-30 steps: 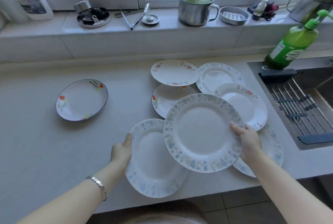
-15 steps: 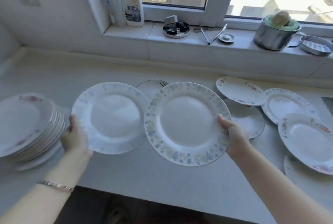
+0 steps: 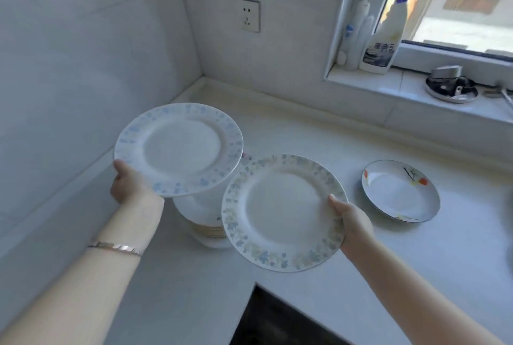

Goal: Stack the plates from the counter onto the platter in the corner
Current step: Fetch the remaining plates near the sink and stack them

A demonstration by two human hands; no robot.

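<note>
Left hand: We are holding the blue-flower plate [image 3: 180, 147] by its near rim with our left hand [image 3: 130, 183]. Our thumb is lying on top of the rim, and the other fingers are hiding under the plate, so they are gripping it.
Right hand: Our right hand [image 3: 352, 222] is gripping the leaf plate [image 3: 283, 211] by its right rim in the same way, thumb on top.
Blue-flower plate: It is hanging in the air, nearly flat, right above the pile of plates [image 3: 205, 222] and not touching it.
Leaf plate: It is hanging lower and to the right, tipping a little toward us and hiding the right side of the pile.
Pile of plates: It is sitting on the bench [image 3: 305, 133] in the corner where the two walls are meeting. A wider white platter [image 3: 213, 244] is showing at the bottom.
Small dish [image 3: 399, 192]: It is lying on the bench well to the right of the pile, with red flowers on it.
Window ledge: A white bottle [image 3: 384, 39] is standing there, and a round metal dish [image 3: 451, 89] is sitting further right.
Wall: A socket [image 3: 248, 14] is showing above the corner.
Wrist: We are wearing a bracelet [image 3: 113, 247] on the left arm.
</note>
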